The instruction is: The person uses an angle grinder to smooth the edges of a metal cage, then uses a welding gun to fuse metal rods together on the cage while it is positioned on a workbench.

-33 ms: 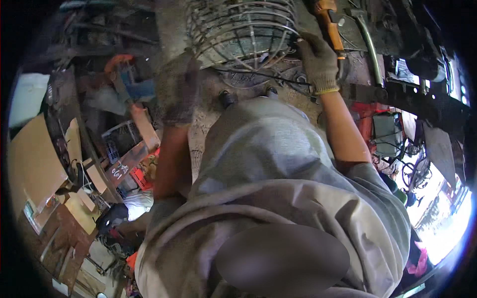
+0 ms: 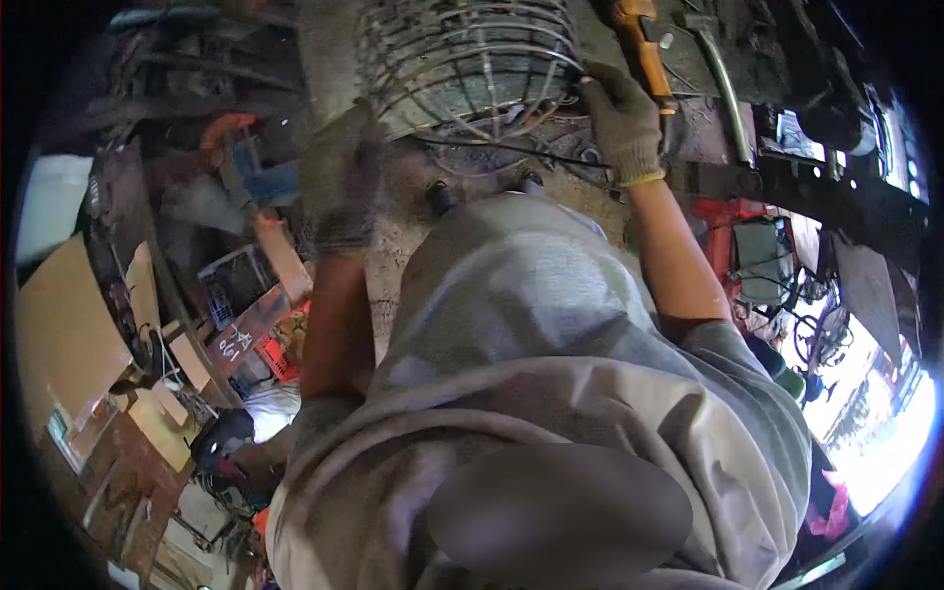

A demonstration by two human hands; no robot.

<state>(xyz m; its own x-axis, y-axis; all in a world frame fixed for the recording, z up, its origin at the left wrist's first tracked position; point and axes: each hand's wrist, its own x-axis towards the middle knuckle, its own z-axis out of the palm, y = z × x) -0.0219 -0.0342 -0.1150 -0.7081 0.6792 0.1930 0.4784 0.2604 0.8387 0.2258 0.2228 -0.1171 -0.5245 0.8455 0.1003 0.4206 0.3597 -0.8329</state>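
Two gloved hands work at a round wire fan guard [image 2: 472, 64] near the top of the view, its dome lying tilted. Right hand [image 2: 622, 123] grips the guard's rim beside an orange-handled tool [image 2: 641, 44] pointing up-left; left hand [image 2: 344, 192], blurred, grip unclear.

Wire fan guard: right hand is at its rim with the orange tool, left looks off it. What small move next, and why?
Probably bring the left hand onto the wire fan guard to steady it. That gloved hand is blurred beside the guard's left edge, and whether it touches is unclear. The gloved right hand is at the guard's right rim, gripping the orange-handled tool, so the guard looks braced on one side only.
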